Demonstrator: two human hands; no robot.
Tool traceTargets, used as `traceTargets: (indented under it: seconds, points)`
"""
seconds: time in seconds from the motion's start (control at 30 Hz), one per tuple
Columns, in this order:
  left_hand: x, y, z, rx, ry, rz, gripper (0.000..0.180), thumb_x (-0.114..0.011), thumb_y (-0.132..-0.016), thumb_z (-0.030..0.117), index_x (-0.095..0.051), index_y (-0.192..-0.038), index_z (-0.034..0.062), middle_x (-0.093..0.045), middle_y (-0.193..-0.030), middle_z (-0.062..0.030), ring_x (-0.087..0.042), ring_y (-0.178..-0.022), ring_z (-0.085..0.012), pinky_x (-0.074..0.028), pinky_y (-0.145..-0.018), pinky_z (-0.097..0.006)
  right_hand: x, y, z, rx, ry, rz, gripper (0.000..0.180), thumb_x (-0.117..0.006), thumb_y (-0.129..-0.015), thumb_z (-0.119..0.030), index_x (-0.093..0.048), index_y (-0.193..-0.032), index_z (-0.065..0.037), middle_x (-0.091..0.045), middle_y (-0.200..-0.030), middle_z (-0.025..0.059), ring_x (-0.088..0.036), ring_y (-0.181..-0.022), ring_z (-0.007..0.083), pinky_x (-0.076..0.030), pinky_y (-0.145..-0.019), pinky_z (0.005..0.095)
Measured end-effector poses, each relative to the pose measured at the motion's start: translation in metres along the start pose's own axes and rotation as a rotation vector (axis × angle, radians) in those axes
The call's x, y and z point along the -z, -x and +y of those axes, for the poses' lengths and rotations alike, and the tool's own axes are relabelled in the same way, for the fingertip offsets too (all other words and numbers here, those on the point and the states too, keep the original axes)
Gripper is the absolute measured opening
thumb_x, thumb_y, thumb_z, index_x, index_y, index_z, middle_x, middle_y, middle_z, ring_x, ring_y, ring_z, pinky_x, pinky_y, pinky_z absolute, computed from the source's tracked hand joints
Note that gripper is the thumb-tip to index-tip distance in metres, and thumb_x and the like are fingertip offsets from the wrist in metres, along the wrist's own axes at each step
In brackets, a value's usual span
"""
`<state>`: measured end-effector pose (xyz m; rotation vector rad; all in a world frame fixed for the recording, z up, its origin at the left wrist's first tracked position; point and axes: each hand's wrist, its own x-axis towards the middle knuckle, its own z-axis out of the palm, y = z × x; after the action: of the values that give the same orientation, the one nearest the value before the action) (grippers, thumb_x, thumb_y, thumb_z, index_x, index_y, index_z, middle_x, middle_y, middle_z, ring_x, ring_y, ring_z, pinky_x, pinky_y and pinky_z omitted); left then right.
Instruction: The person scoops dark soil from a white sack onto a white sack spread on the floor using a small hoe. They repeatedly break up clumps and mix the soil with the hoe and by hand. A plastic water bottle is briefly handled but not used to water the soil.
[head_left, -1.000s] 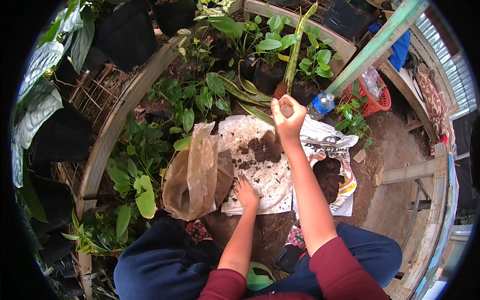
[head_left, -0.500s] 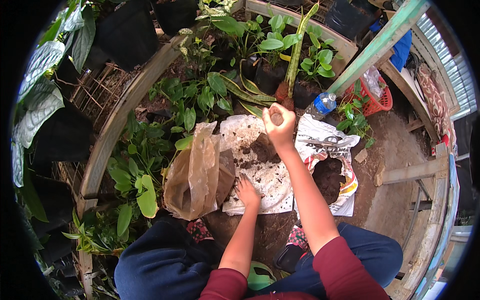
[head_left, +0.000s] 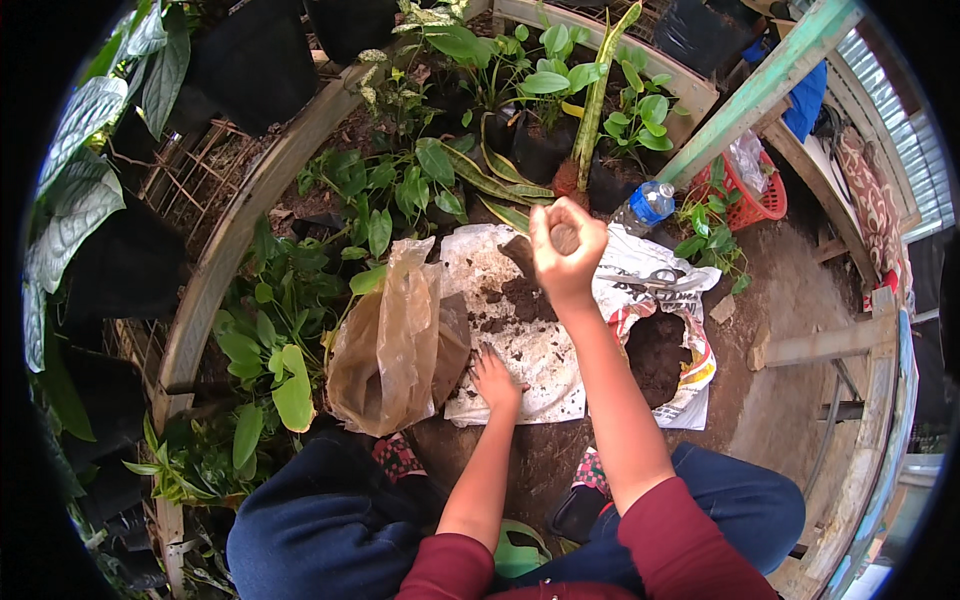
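A round-handled tool is gripped in the right fist; its brown blade has been shifted toward the white sack's far edge, leaving the soil heap more exposed. The sack is pressed by the left hand, fingers spread.
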<state>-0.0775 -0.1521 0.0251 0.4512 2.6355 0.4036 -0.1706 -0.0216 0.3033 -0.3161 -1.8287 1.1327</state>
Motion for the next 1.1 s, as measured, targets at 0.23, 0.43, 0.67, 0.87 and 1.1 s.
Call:
traceTargets:
  seconds: [0.23,0.43,0.67,0.87,1.1]
  points:
    - [0.000,0.001,0.001,-0.007,0.009,0.028,0.113,-0.088,-0.051,0.036,-0.029,-0.140,0.0002,-0.029,-0.147,-0.0063,-0.029,-0.135,-0.0271,-0.027,-0.110,-0.046,-0.002,-0.003,0.012,0.008,0.067,0.039,0.022,-0.062,-0.079,-0.002,-0.047,-0.063,0.002,-0.047,-0.051,0.0087,-0.040,-0.047,0.0101,-0.034,-0.047,0.0276]
    - [0.003,-0.002,0.008,0.006,0.009,-0.029,0.114,-0.088,-0.051,0.037,-0.028,-0.141,-0.0002,-0.028,-0.148,-0.0061,-0.030,-0.135,-0.0267,-0.028,-0.110,-0.046,-0.005,-0.002,0.030,-0.113,0.010,-0.001,0.022,-0.061,-0.080,-0.001,-0.047,-0.063,0.002,-0.046,-0.051,0.0066,-0.041,-0.047,0.0094,-0.035,-0.049,0.0277]
    - [0.001,-0.001,0.012,-0.007,0.022,-0.017,0.116,-0.088,-0.050,0.037,-0.027,-0.141,0.0003,-0.027,-0.149,-0.0063,-0.030,-0.135,-0.0268,-0.027,-0.110,-0.046,-0.004,0.014,0.033,-0.092,0.115,-0.006,0.020,-0.061,-0.080,-0.001,-0.049,-0.064,0.003,-0.048,-0.052,0.0108,-0.044,-0.048,0.0115,-0.036,-0.049,0.0295]
    - [-0.001,-0.002,-0.001,0.009,0.010,-0.021,0.118,-0.087,-0.051,0.039,-0.025,-0.143,0.0004,-0.024,-0.151,-0.0065,-0.029,-0.135,-0.0267,-0.027,-0.111,-0.046,0.004,0.018,0.005,-0.040,0.064,0.094,0.021,-0.060,-0.080,0.000,-0.047,-0.064,0.002,-0.045,-0.052,0.0070,-0.042,-0.051,0.0089,-0.035,-0.049,0.0276]
    - [-0.004,-0.003,-0.003,0.018,0.003,-0.056,0.118,-0.087,-0.051,0.039,-0.024,-0.143,0.0001,-0.021,-0.152,-0.0054,-0.029,-0.136,-0.0263,-0.027,-0.111,-0.046,-0.001,0.010,-0.009,-0.043,0.077,0.086,0.024,-0.059,-0.081,0.002,-0.044,-0.063,0.002,-0.043,-0.051,0.0060,-0.040,-0.050,0.0080,-0.034,-0.048,0.0277]
